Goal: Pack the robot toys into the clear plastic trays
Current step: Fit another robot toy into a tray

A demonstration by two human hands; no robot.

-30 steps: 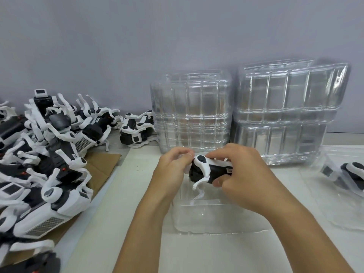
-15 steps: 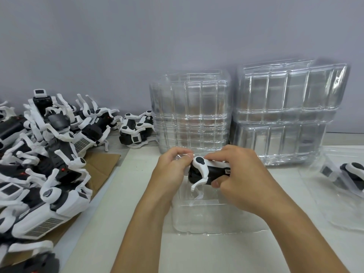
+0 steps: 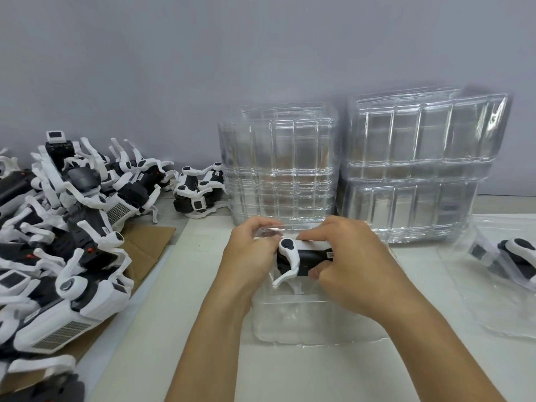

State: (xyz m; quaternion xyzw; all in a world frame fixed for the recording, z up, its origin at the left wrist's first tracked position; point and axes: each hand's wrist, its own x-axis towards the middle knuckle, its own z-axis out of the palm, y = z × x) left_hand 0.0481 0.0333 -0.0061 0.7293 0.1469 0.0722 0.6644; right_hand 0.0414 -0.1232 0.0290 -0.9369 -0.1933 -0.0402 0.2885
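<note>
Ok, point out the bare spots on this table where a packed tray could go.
Bare white tabletop lies between the cardboard and the left hand, and along the near edge below the open tray. Crowded: the toy pile at left, tray stacks behind, packed tray at right.

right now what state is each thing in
robot toy: held over the open tray, not seated
left hand: grips toy's end
right hand: grips toy's body
open tray: empty, flat on table
tray stacks: empty, nested
packed tray: holds one toy
toy pile: loose, unpacked
</note>
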